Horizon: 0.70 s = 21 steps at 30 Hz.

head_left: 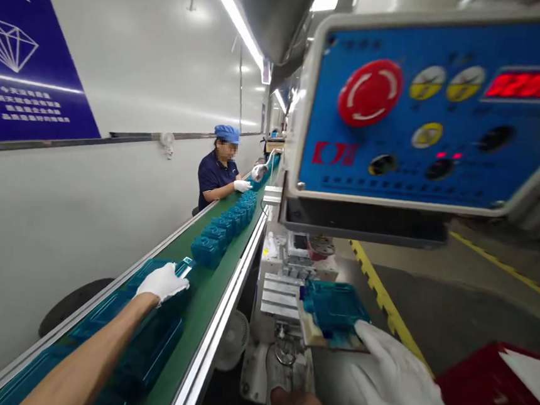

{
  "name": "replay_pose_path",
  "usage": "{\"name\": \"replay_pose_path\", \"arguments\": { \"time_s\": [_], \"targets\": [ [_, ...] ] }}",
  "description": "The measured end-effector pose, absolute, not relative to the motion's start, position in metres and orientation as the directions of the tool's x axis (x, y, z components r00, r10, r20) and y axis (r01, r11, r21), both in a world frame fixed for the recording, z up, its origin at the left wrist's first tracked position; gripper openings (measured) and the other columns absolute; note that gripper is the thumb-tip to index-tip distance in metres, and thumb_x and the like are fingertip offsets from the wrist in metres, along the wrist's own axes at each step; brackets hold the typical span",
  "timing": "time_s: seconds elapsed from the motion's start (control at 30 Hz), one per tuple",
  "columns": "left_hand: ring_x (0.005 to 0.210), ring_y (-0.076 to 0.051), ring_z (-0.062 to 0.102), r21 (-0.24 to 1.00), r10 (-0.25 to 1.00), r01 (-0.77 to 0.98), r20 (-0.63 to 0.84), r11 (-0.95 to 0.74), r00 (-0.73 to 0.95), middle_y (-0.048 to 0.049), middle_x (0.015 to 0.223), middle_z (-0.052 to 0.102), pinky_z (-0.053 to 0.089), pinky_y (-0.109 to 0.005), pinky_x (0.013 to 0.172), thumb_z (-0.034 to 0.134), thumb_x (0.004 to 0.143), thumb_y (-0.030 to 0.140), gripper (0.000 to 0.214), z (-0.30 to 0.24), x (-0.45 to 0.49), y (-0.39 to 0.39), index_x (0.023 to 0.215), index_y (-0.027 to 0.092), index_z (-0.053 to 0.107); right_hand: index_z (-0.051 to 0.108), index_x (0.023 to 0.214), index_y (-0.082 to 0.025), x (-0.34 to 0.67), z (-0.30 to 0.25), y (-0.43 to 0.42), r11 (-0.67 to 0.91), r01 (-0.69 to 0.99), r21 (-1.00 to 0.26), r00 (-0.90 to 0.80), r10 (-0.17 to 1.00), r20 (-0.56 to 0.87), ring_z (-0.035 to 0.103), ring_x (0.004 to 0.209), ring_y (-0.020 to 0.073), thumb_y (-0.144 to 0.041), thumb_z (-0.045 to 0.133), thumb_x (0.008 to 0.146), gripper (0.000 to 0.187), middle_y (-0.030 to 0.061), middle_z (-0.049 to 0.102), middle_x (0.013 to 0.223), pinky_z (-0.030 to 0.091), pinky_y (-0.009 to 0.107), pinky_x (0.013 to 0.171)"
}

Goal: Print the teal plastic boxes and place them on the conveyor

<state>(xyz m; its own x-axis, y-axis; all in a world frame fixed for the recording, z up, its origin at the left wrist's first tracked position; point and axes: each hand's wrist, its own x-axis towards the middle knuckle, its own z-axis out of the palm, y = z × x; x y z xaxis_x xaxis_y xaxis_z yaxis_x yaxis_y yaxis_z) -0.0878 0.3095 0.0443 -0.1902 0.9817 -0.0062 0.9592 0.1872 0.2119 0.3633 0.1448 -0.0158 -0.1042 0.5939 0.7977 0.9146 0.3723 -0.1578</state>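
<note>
My left hand (163,283), in a white glove, reaches over the green conveyor belt (206,310). Its fingers are closed at the end of a translucent teal plastic container (185,267); the grip is partly hidden by the hand. More teal containers lie under and beside my left forearm. On the right, another teal container (337,303) rests on a machine fixture (309,329). Gloved in white, my right hand (396,380) has its fingers stretched out, fingertips at that container's near right edge. The right hand is somewhat blurred.
A row of teal containers (225,227) runs up the belt. A co-worker (218,169) in a blue cap sits across it. A control box (424,115) with a red stop button hangs at upper right. A red bin (493,398) stands at lower right, a fan (233,341) below.
</note>
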Motion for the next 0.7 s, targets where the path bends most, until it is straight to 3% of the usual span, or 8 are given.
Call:
{"name": "replay_pose_path", "arguments": {
  "time_s": [0.07,0.17,0.23,0.3,0.4,0.57,0.63,0.7],
  "targets": [
    [0.078,-0.031,0.074,0.200,0.987,0.967,0.010,0.157,-0.162,-0.0109,0.083,0.074,0.052,-0.035,0.066,0.064,0.081,0.030,0.029,0.065,-0.056,0.291,0.105,0.014,0.064,0.033,0.163,-0.032,0.369,-0.023,0.161,0.307,0.952,0.014,-0.193,0.562,0.804,0.071,0.113,0.0348,-0.022,0.053,0.093,0.074,0.0116,0.070,0.133,0.060,0.054,0.093],
    [0.088,-0.030,0.074,0.169,0.995,0.986,0.099,-0.002,-0.015,-0.0088,0.097,0.075,0.055,-0.037,0.077,0.061,0.087,0.033,0.042,0.091,0.010,0.259,0.126,0.019,0.058,0.060,0.138,-0.017,0.364,-0.023,0.200,0.358,0.925,0.127,-0.316,0.539,0.781,0.072,0.109,0.0310,-0.004,0.052,0.081,0.060,0.0142,0.075,0.121,0.057,0.048,0.096],
    [0.103,-0.029,0.071,0.084,0.942,0.968,0.264,-0.237,0.208,-0.0089,0.108,0.073,0.055,-0.039,0.091,0.060,0.085,0.022,0.036,0.100,0.057,0.241,0.121,0.022,0.061,0.068,0.118,-0.016,0.367,-0.012,0.216,0.413,0.910,-0.042,-0.237,0.599,0.765,0.073,0.103,0.0292,-0.006,0.054,0.075,0.046,0.0130,0.077,0.112,0.057,0.045,0.094],
    [0.114,-0.029,0.066,-0.050,0.789,0.876,0.411,-0.480,0.456,-0.0103,0.116,0.070,0.051,-0.041,0.103,0.059,0.080,0.009,0.035,0.101,0.102,0.231,0.113,0.020,0.063,0.068,0.115,-0.017,0.380,0.005,0.212,0.354,0.843,-0.404,0.007,0.745,0.667,0.074,0.099,0.0280,-0.023,0.061,0.079,0.038,0.0111,0.077,0.109,0.059,0.043,0.090],
    [0.112,-0.029,0.063,-0.172,0.630,0.725,0.389,-0.667,0.672,-0.0121,0.114,0.068,0.051,-0.044,0.105,0.057,0.082,0.005,0.032,0.092,0.161,0.228,0.111,0.016,0.063,0.067,0.114,-0.019,0.409,0.032,0.174,0.077,0.611,-0.788,0.420,0.812,0.405,0.074,0.096,0.0313,-0.060,0.068,0.072,0.059,0.0109,0.077,0.105,0.060,0.044,0.084],
    [0.109,-0.030,0.060,-0.163,0.612,0.629,0.148,-0.760,0.777,-0.0131,0.114,0.066,0.052,-0.047,0.097,0.058,0.092,0.014,0.019,0.070,0.222,0.233,0.110,0.014,0.063,0.068,0.101,-0.023,0.444,0.047,0.112,-0.090,0.381,-0.920,0.600,0.782,0.172,0.073,0.097,0.0383,-0.074,0.074,0.054,0.070,0.0103,0.078,0.099,0.060,0.053,0.090],
    [0.111,-0.030,0.059,-0.109,0.633,0.648,0.140,-0.754,0.761,-0.0121,0.116,0.066,0.051,-0.046,0.099,0.064,0.089,0.017,0.024,0.063,0.229,0.232,0.113,0.014,0.063,0.067,0.102,-0.024,0.446,0.037,0.103,-0.097,0.339,-0.936,0.597,0.791,0.135,0.073,0.097,0.0371,-0.073,0.076,0.057,0.068,0.0091,0.078,0.098,0.059,0.054,0.093],
    [0.113,-0.031,0.057,-0.038,0.657,0.675,0.192,-0.737,0.729,-0.0108,0.120,0.064,0.050,-0.045,0.099,0.073,0.086,0.025,0.034,0.058,0.228,0.232,0.117,0.015,0.061,0.066,0.112,-0.023,0.437,0.020,0.099,-0.029,0.340,-0.940,0.592,0.783,0.190,0.072,0.100,0.0334,-0.072,0.071,0.072,0.063,0.0087,0.077,0.104,0.060,0.051,0.093]
  ]
}}
